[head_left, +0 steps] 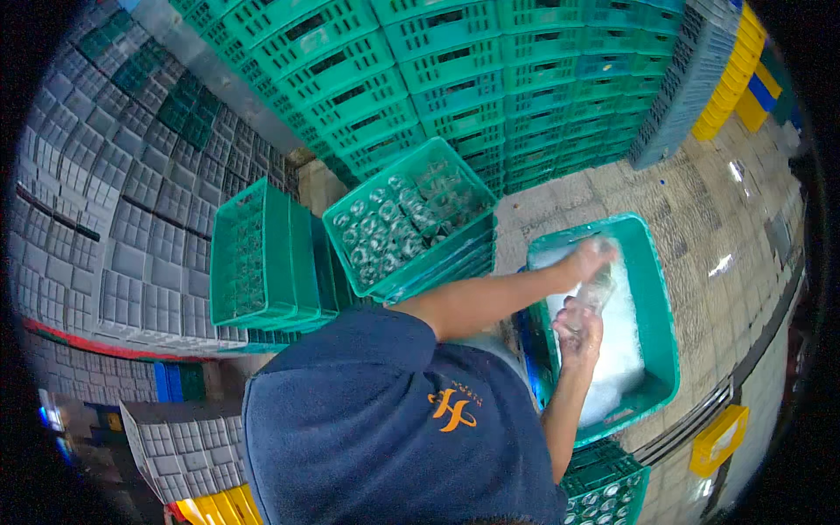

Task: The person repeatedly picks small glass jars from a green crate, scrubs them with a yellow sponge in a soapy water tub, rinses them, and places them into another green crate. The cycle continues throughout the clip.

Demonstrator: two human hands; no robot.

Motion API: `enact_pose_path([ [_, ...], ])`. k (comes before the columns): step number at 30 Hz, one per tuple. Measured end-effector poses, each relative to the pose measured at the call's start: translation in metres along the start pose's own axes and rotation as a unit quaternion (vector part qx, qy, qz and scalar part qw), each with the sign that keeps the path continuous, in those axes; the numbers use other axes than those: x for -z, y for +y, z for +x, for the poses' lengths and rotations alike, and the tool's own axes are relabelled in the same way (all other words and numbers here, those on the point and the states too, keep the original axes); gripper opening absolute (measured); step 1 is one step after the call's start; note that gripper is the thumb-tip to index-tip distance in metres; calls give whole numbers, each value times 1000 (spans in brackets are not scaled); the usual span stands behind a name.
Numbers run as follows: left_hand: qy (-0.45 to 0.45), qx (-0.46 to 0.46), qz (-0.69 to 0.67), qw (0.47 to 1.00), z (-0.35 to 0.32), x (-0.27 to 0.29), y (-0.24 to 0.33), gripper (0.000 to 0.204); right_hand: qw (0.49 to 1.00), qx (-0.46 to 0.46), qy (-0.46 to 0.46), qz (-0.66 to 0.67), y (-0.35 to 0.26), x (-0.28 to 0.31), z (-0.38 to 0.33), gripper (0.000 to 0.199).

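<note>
Hands [578, 332] w/ prob. glass jar [596, 294] btwn.

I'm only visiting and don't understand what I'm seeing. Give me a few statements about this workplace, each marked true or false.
1. The bare left hand and bare right hand are both over the large rectangular green plastic tub. True.
2. The tub holds black liquid. False: white foam shows in it.
3. The right hand grips a clear glass vessel. True.
4. The person's shirt is red. False: the shirt is dark blue.
5. The green plastic crate left of the tub contains clear glass vessels. True.
</note>
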State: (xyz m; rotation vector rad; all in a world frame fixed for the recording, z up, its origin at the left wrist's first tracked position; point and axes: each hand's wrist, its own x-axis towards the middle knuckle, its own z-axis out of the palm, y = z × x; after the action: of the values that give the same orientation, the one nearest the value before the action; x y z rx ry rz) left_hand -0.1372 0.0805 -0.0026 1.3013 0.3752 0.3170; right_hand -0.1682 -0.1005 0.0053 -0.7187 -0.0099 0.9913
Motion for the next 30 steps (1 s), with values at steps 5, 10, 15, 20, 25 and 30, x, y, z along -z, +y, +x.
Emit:
enact_pose_path([
  [5,238,-16,-295,925,-50,191,44,18,951,-27,28,-308,60,-93,47,49],
  [10,411,-52,-309,856,-160,362,67,20,720,37,-96,-686,144,-162,139,66],
  [15,494,-62,-314,809,-247,443,48,23,510,-21,-167,-844,217,-204,204,85],
  [20,526,-57,-335,780,-283,473,38,20,395,-60,-205,-894,267,-224,233,59],
  [25,532,-16,-303,791,-277,491,44,21,328,-51,-224,-916,302,-232,256,41],
  [30,529,21,-245,812,-231,477,48,31,284,1,-241,-928,321,-229,256,43],
])
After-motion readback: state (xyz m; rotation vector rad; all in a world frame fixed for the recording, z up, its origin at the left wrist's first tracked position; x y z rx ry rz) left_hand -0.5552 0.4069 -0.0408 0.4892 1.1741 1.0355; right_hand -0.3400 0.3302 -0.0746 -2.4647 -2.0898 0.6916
